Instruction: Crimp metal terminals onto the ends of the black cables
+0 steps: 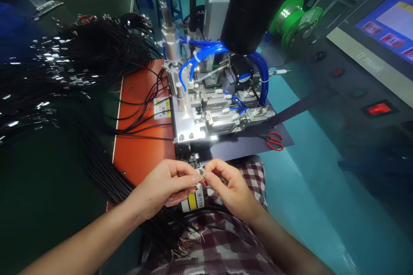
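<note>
Just in front of the machine's near edge, my left hand (176, 180) pinches the thin stripped wires (202, 176) of a cable end between thumb and fingertips. Fingertip to fingertip with it, my right hand (227, 182) pinches the same small wires. One red wire (203, 183) sticks out below the fingers; the other strands are pale and too small to count. Under my hands lies a bundle of black cables (176, 219) with bare wire ends resting on checked cloth. A metal machine (222, 116) with blue air tubes stands right beyond my hands.
Red-handled cutters (274, 141) lie on the dark plate right of the machine. A large heap of black cables (93, 47) covers the left table, and several cables run into the machine's left side. A green solder spool (290, 15) and a control panel (371, 68) stand at right.
</note>
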Motion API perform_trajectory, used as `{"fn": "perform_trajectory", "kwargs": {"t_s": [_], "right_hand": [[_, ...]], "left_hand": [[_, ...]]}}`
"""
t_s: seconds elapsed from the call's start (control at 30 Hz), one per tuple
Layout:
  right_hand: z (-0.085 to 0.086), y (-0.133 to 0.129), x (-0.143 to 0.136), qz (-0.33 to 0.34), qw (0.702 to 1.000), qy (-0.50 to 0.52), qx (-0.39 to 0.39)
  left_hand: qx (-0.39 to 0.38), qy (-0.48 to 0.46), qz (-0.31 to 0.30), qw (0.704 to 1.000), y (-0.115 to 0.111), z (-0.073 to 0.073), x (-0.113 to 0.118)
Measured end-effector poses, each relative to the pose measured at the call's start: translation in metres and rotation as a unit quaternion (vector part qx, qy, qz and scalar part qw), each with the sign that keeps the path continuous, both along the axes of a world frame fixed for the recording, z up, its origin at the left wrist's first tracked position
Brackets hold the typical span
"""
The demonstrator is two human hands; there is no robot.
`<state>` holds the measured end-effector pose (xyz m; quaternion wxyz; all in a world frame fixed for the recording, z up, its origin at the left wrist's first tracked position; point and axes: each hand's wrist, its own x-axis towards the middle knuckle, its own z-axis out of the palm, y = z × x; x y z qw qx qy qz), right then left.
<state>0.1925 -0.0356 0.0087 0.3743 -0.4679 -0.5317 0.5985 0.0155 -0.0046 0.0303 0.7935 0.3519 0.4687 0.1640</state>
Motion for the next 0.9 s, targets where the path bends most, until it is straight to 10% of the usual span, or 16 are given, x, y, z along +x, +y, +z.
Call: {"fn": "perform_trajectory", "kwargs": {"t_s": [0.53, 0.9], "right_hand": [[0.008, 0.021, 0.015, 0.180, 0.979, 0.002, 0.092], [0.004, 0.022, 0.011, 0.168, 0.979, 0.005, 0.114]], "left_hand": [[-0.091, -0.048, -0.082, 0.991, 0.001, -0.005, -0.004], [-0.098, -0.053, -0.058, 0.992, 0.000, -0.004, -0.003]]}}
